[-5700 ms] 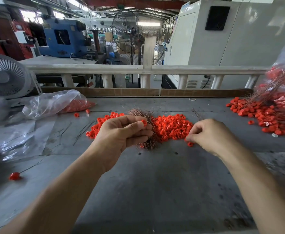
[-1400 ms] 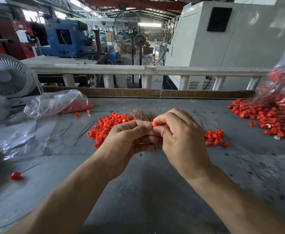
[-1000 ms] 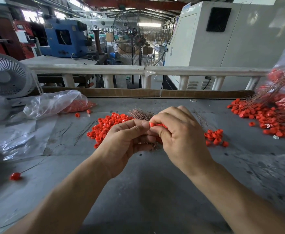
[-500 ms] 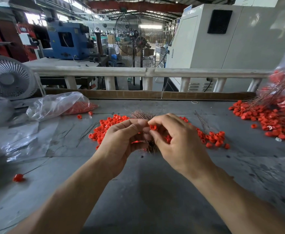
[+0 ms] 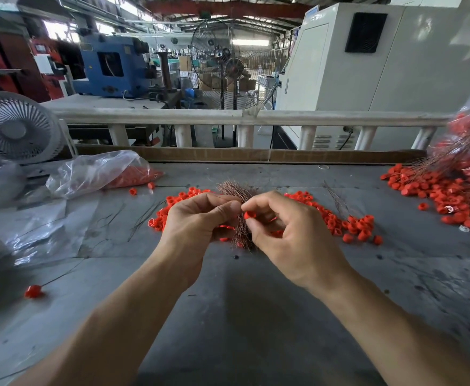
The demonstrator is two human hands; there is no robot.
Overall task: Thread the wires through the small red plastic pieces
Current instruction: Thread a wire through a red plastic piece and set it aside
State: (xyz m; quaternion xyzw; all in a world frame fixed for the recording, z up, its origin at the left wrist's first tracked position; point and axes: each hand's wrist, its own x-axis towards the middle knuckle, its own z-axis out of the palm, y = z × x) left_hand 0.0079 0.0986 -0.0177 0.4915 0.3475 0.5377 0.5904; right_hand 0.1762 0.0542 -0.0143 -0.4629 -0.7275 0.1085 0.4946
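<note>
My left hand grips a bundle of thin copper-coloured wires that fans out above and below its fingers. My right hand pinches one small red plastic piece between thumb and forefinger, right against the left thumb tip and the wires. Whether a wire passes through the piece I cannot tell. A heap of loose red pieces lies on the grey table behind both hands, spreading left and right.
A clear bag with red pieces lies at the back left beside a small white fan. At the right edge sits a pile of threaded red pieces with wires. One wired piece lies near left. Loose wires rest by the heap.
My right hand picked a red piece from the heap and brought it to my left hand. Over the last second the right fingers have loosened, exposing the piece at the left thumb tip.
</note>
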